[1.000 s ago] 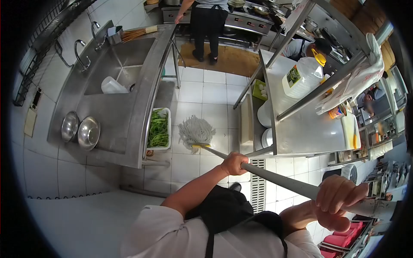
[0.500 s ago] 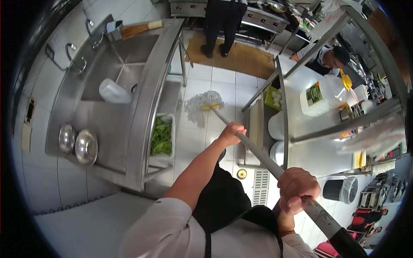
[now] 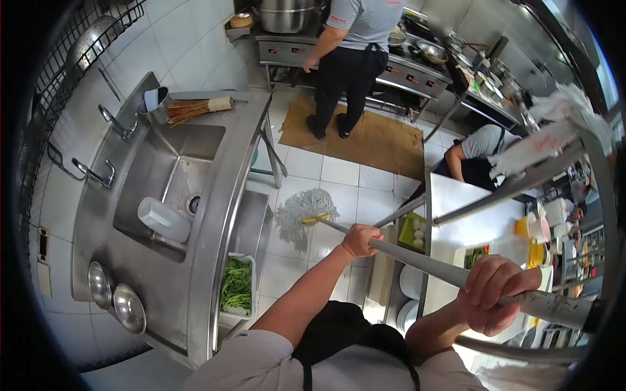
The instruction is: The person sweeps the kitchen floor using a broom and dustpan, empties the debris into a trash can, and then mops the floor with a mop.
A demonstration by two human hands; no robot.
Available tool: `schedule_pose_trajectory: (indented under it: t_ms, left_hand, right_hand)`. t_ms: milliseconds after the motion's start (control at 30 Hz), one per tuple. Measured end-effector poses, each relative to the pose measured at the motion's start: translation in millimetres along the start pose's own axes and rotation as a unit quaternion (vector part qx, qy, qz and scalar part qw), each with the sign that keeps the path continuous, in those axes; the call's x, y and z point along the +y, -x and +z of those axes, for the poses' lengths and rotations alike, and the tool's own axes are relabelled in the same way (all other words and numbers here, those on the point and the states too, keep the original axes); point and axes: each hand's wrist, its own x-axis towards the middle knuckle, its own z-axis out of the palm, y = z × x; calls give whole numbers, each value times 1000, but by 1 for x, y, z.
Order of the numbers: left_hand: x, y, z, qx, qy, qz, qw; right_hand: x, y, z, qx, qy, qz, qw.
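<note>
A long grey mop pole (image 3: 424,262) runs from the upper right end down to a mop head (image 3: 305,215) of grey-white strands with a yellow clamp, lying on the white tiled floor. My left hand (image 3: 360,241) is wrapped round the pole's lower part. Higher up, near its dark end, my right hand (image 3: 493,293) grips the same pole with the fingers curled over it.
At left stands a steel sink counter (image 3: 225,176) with a plastic jug (image 3: 164,220) and metal bowls (image 3: 129,309). A crate of greens (image 3: 237,285) sits beneath. A person (image 3: 352,65) stands on cardboard (image 3: 385,140); another bends near the steel table (image 3: 450,195).
The view has tilted up towards the stove. My right hand has moved right and up since half a second ago, with the pole lying flatter. The standing person's upper body now shows.
</note>
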Motion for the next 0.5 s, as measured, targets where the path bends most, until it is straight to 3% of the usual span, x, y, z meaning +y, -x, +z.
schedule_pose_trajectory:
  t_ms: [300, 500]
  left_hand:
    - [-42, -74, -43, 114, -33, 17, 993]
    - [-106, -127, -67, 153, -15, -1, 988]
  right_hand:
    - [98, -96, 20, -119, -110, 31, 986]
    - [171, -137, 29, -221, -137, 44, 965]
